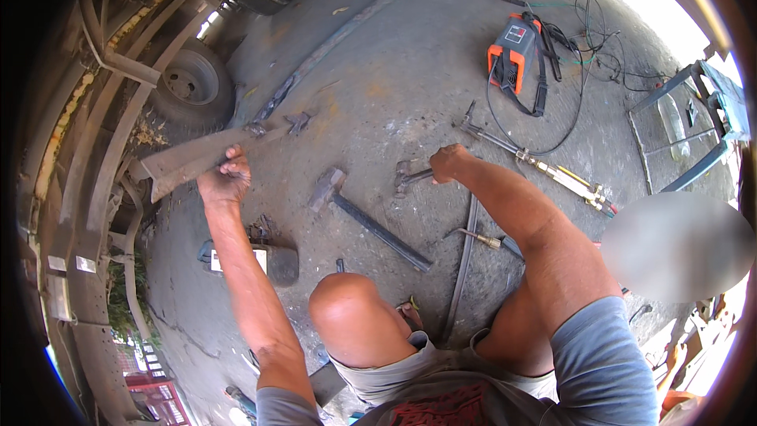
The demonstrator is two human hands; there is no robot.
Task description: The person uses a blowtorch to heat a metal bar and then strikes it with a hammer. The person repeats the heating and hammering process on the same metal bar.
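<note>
While gripping a left-pointing hammer (405,180) in right hand (449,163), clutching a flat metal bar (185,164), slanted up rightward, in left hand (226,179)! Spotting printed label (515,34) on welder (502,55).

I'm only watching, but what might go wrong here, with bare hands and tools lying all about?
The bare left hand holds the metal piece, so a stray swing of the small hammer in the right hand might catch its fingers. With no glove on, any rough edge could also scratch the skin. The long-handled hammer lies loose ahead of the bent knees, so a foot might trip on it.
</note>
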